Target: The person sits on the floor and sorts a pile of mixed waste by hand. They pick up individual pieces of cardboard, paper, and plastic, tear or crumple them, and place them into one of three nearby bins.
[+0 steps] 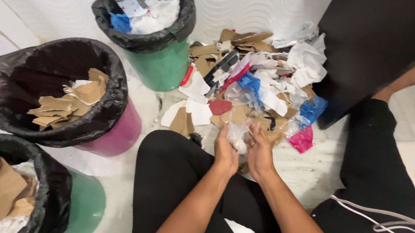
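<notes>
Holding clear plastic scrap (238, 134) between left hand (225, 151) – right hand (259, 154) (both touching).

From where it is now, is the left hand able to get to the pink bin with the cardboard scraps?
Probably yes: the left hand shares a clear crumpled plastic piece with the right hand, but only the bent knee lies before the pink bin.

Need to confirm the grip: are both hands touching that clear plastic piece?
Touching. The head view shows the left hand and right hand closed around the crumpled clear plastic piece, fingers overlapping it.
</notes>
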